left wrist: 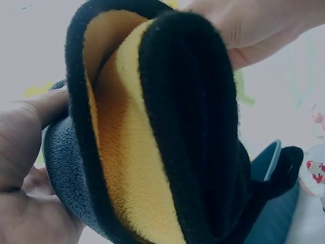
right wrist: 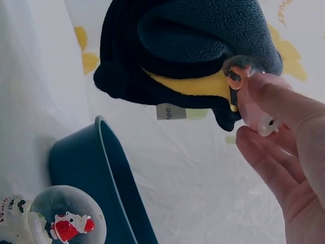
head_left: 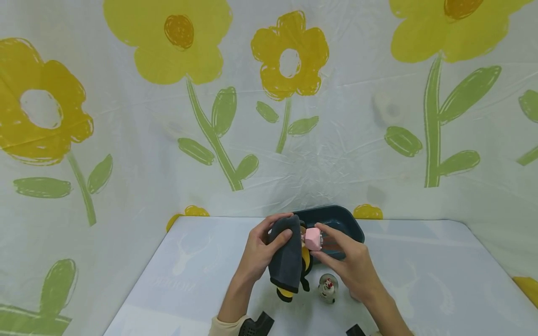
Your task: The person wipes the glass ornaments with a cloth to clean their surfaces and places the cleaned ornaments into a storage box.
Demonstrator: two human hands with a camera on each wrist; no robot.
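Note:
My left hand (head_left: 259, 252) grips a dark grey fleece cloth (head_left: 286, 259) with black and yellow layers (left wrist: 132, 168), held above the table. My right hand (head_left: 350, 266) pinches a small globe ornament with a pink base (head_left: 313, 239) and holds it against the top of the cloth; its clear dome (right wrist: 238, 68) presses into the fleece. In the right wrist view the cloth (right wrist: 188, 56) shows a white label (right wrist: 170, 112). A second snow globe (head_left: 328, 287) with a red and white figure stands on the table below my hands, also seen as a globe (right wrist: 63, 216) in the right wrist view.
A dark blue tray (head_left: 336, 219) sits on the table behind my hands, its rim (right wrist: 109, 168) near the standing globe. The table (head_left: 428, 280) has a pale printed cover. A flower-patterned sheet (head_left: 269, 102) hangs behind and at both sides.

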